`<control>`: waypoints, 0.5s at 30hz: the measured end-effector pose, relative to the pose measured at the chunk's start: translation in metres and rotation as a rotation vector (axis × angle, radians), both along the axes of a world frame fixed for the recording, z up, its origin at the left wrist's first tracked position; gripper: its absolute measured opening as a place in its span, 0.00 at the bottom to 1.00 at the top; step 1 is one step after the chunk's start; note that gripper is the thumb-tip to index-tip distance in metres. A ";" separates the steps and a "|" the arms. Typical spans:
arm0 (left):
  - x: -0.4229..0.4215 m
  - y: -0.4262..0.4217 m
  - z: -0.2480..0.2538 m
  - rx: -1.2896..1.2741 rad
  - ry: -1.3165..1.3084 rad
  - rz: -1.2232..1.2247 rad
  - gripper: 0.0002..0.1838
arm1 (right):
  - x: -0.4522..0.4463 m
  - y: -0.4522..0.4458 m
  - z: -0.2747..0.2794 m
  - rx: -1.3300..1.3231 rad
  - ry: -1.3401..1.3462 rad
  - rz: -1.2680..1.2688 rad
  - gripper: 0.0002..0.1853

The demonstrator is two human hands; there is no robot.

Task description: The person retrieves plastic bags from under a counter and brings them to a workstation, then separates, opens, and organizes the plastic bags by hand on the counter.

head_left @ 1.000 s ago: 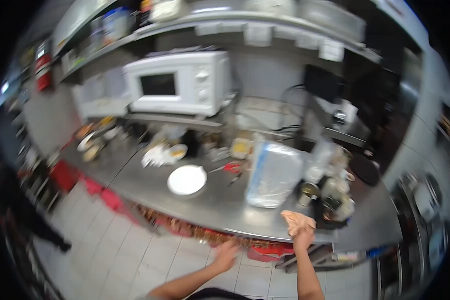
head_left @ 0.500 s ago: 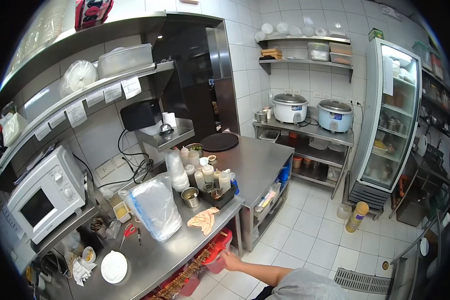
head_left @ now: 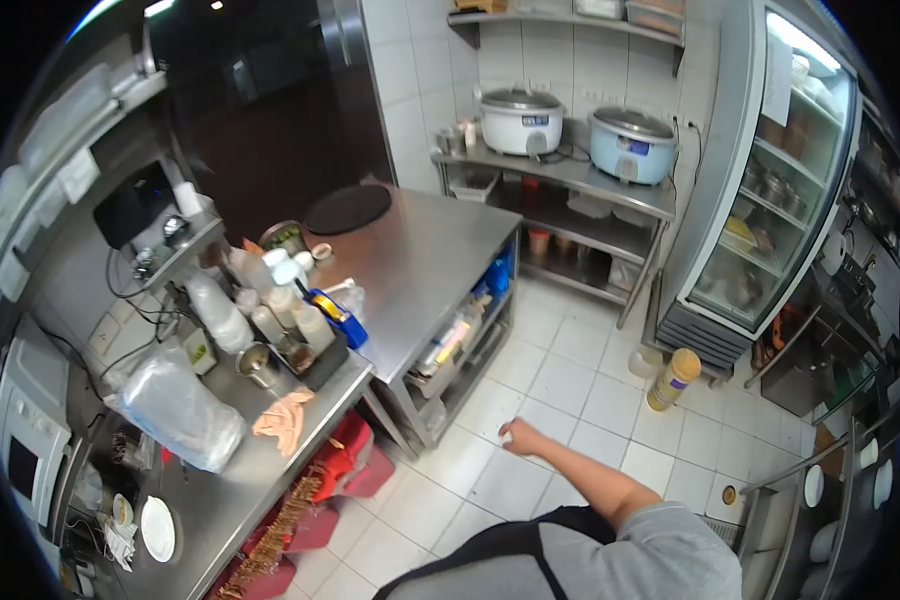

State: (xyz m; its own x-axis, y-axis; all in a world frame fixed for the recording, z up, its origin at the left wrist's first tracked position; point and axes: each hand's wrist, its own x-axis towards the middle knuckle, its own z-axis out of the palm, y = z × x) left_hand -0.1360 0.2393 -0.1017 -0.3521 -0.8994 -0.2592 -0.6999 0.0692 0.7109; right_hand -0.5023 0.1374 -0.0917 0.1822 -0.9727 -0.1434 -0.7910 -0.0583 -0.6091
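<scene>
My right hand (head_left: 523, 437) is over the white tiled floor, right of the steel counter, its fingers curled in a loose fist with nothing visible in them. My left hand is out of view. An orange-pink cloth (head_left: 284, 422) lies crumpled at the counter's edge, apart from my hand. Beside it stand a metal pot (head_left: 260, 366) and a dark tray of squeeze bottles (head_left: 313, 326). A plastic-wrapped pack (head_left: 182, 410) lies left of the cloth, and a white plate (head_left: 157, 529) sits nearer the front.
A second steel table (head_left: 420, 240) adjoins the counter. Two rice cookers (head_left: 522, 122) stand on a rack at the back, beside a glass-door fridge (head_left: 770, 190). On the floor is a yellow container (head_left: 674, 380). Red bins (head_left: 365, 468) and skewers (head_left: 280, 530) are below the counter edge.
The view has swung right, away from the microwave. My right hand has let go of the cloth and moved away from the counter. My left hand has left the view.
</scene>
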 end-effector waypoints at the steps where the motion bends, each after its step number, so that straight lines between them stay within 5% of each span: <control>1: -0.004 -0.003 -0.009 0.054 -0.030 0.003 0.25 | -0.020 0.004 0.016 0.076 0.002 -0.111 0.18; 11: -0.014 -0.047 -0.114 0.621 -0.436 0.035 0.26 | -0.097 -0.113 0.048 0.140 -0.198 0.095 0.21; 15: -0.074 -0.136 -0.135 0.618 -0.395 -0.080 0.27 | -0.175 -0.195 0.056 0.099 0.047 0.167 0.26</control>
